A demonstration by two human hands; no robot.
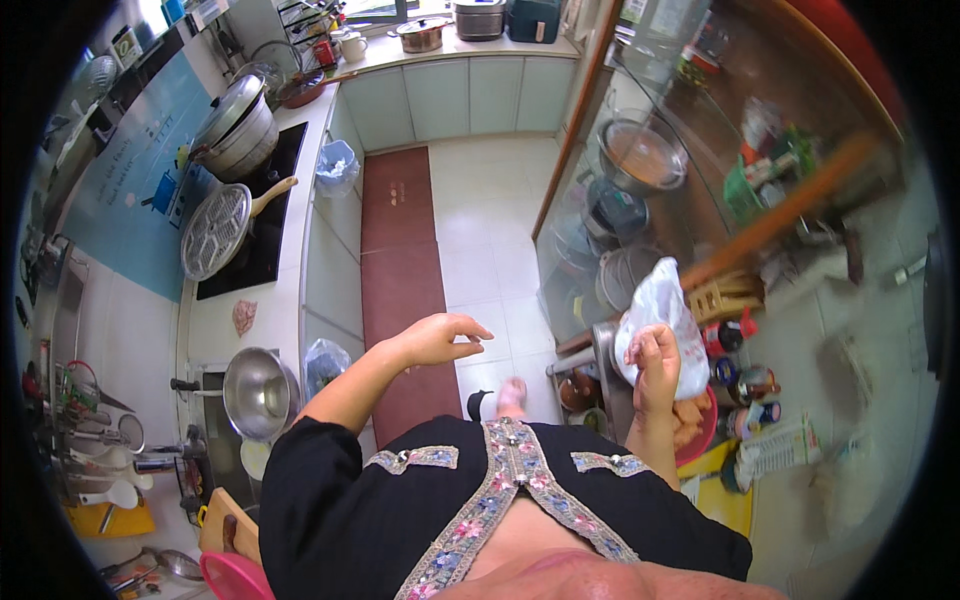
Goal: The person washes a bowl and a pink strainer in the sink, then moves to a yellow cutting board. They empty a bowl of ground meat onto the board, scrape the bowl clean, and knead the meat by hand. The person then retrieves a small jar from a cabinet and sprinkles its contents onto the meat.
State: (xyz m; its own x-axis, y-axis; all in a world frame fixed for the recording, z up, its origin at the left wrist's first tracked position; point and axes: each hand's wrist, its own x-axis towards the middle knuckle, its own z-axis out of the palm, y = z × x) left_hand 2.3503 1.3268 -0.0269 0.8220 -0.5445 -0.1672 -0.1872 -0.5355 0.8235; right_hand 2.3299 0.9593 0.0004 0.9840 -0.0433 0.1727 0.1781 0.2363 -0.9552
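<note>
My left hand [445, 339] is held out over the floor beside the dark red mat, with nothing in it and its thumb apart from the fingers. To the right, my right hand [655, 362] is raised with its fingers curled in. Right behind it is a white plastic bag [677, 315], bulging and coming to a point at the top. Whether those curled fingers grip the bag or something small is hidden. A pink basin [712, 425] of orange-brown pieces [688, 418] sits beside my right wrist.
On the left counter are a steel bowl [262, 395] in the sink area, a pan under a perforated lid [217, 232] and a large pot [237, 135] on the black cooktop [240, 270]. A glass-doored cabinet [580, 170] stands right. Bottles [725, 335] crowd near the bag. A dark red mat [400, 260] covers part of the floor.
</note>
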